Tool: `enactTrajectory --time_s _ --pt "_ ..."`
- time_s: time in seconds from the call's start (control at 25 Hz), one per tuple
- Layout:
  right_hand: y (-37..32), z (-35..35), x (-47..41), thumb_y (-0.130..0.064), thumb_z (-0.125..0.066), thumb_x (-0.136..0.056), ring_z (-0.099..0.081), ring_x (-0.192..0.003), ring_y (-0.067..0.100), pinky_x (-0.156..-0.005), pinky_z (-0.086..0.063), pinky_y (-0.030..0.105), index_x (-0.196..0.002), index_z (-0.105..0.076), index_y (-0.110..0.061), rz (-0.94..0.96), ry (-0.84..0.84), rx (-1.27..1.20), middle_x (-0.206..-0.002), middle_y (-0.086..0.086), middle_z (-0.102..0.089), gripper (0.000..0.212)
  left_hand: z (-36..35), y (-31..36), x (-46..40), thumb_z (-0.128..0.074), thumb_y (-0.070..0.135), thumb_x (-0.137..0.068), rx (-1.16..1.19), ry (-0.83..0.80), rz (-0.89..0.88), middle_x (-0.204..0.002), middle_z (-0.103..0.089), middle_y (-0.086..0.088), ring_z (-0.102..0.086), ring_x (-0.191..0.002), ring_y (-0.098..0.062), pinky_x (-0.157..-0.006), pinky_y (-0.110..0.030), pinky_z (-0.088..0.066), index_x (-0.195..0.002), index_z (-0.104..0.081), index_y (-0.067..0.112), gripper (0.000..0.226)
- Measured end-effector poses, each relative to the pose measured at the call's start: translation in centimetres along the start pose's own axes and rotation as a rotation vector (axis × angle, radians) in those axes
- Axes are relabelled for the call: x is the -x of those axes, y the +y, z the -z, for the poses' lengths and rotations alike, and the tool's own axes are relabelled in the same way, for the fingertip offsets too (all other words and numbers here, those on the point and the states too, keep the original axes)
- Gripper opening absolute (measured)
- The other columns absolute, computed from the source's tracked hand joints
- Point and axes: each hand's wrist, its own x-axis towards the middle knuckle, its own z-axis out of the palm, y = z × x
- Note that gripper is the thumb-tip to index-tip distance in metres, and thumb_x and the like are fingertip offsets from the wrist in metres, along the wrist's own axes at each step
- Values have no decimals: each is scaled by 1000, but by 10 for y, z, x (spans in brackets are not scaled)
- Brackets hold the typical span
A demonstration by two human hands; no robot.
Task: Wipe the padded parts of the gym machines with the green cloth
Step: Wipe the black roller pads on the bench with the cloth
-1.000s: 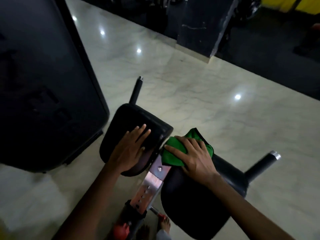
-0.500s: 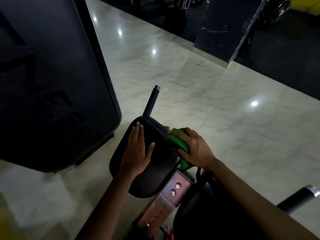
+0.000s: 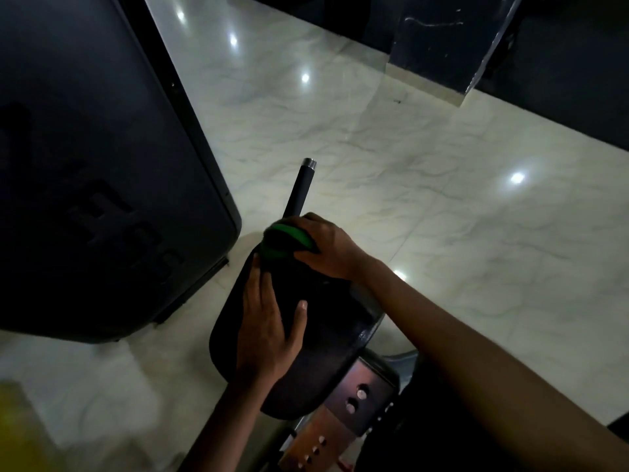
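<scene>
A black padded arm rest [image 3: 333, 338] of a gym machine fills the lower middle of the head view. My left hand [image 3: 270, 330] lies flat on its near left part, fingers straight and thumb spread. My right hand [image 3: 326, 248] grips the bunched green cloth [image 3: 284, 241] at the pad's far end, fingers curled over it. Only part of the cloth shows from under the hand. A second dark pad at the lower right is mostly hidden by my right forearm.
A black handle bar with a metal tip [image 3: 300, 187] sticks out beyond the pad. A metal bracket with holes [image 3: 357, 400] sits under the pad. A big dark machine housing [image 3: 95, 158] stands at the left. Glossy marble floor [image 3: 459, 199] lies around, with a dark pillar [image 3: 439, 39] at the far side.
My right hand has carried the green cloth from the right pad across to the far end of the left pad. My left hand stays flat on the left pad.
</scene>
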Motion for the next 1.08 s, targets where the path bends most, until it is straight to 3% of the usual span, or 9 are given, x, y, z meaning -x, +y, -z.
enactTrajectory --time_s 0.2,0.36,0.52,0.68,0.8,0.88,0.96,1.08 --pt "18 12 44 -31 -51 -72 -59 -101 34 -87 -48 39 -132 -54 -15 114 -11 -6 -110 16 -59 62 -7 8 -1 -37 48 -88 13 55 67 -158 -16 -8 -15 -145 -15 -115 -14 -9 -148 -24 1 77" --pt "39 22 86 -37 -45 -73 -57 -98 32 -84 -49 46 -133 -50 -21 172 -59 -43 -109 13 -57 62 -17 24 -5 -36 34 -88 61 165 185 -154 -27 -11 -25 -143 -23 -116 -32 -21 -145 -34 2 65" --pt "63 31 114 -33 -48 -74 -56 -98 27 -86 -48 45 -132 -47 -26 167 -67 -169 -110 10 -56 58 -31 56 -10 -41 24 -96 65 232 331 -156 -24 -8 -18 -145 -20 -112 -24 -15 -145 -35 5 53" --pt "61 20 69 -28 -55 -74 -58 -98 35 -88 -46 39 -129 -54 -11 74 -43 -198 -107 18 -58 58 -33 62 -14 -41 29 -91 -3 244 380 -155 -26 -9 -21 -144 -22 -110 -26 -18 -144 -36 5 59" --pt "50 4 3 -19 -62 -81 -57 -107 36 -89 -38 30 -131 -52 -12 -19 -55 -265 -111 22 -59 52 -30 64 -16 -41 30 -86 -75 220 367 -152 -31 -12 -28 -140 -27 -110 -35 -25 -142 -38 3 62" --pt "50 -1 -28 -14 -63 -83 -55 -112 34 -91 -40 32 -132 -51 -15 -82 -78 -344 -118 20 -58 50 -27 64 -18 -40 32 -86 -118 192 373 -151 -31 -12 -29 -139 -27 -108 -32 -25 -142 -37 3 63" --pt "56 -4 -36 -14 -62 -84 -55 -113 31 -92 -43 33 -132 -50 -18 -107 -102 -374 -122 15 -59 50 -27 64 -19 -38 35 -86 -154 178 368 -150 -32 -12 -31 -138 -26 -106 -29 -25 -141 -37 4 64" --pt "69 0 -11 -23 -60 -81 -57 -111 31 -96 -44 35 -133 -50 -18 -62 -96 -381 -122 15 -59 54 -31 65 -20 -34 37 -85 -183 209 364 -147 -37 -16 -35 -135 -30 -108 -40 -33 -138 -39 1 65"
